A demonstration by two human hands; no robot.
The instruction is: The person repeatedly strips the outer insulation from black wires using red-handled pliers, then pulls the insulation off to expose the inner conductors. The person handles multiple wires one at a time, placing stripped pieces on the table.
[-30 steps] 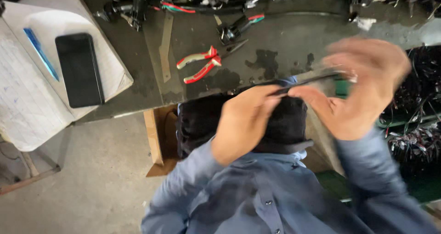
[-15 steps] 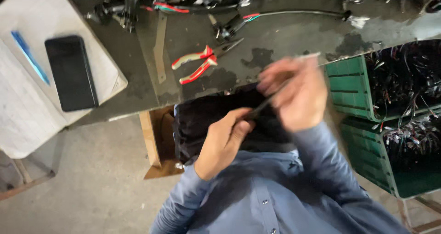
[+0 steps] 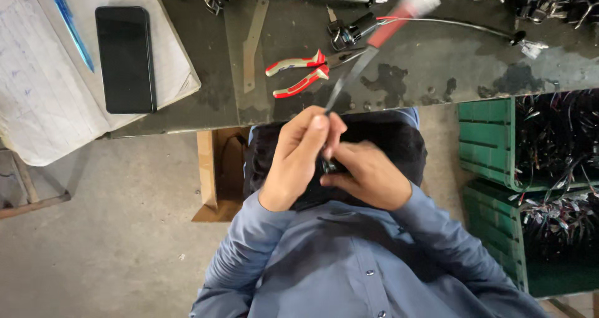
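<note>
We see the left hand (image 3: 299,159) pinching the dark shaft of a red-handled screwdriver (image 3: 374,46), which slants up over the table's near edge, while the right hand (image 3: 368,177) closes around a small dark part (image 3: 329,166) held over the lap. The tip could slip off the part and jab the right hand, we judge, since nothing braces it. Red-handled pliers (image 3: 299,73) lie just beyond the near edge.

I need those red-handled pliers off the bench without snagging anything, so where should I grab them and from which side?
Take the pliers by the two red and white handles, coming from the person's left, probably. The handles splay open toward that bare side of the workbench, while the dark jaws point right toward a black connector and wires.
</note>
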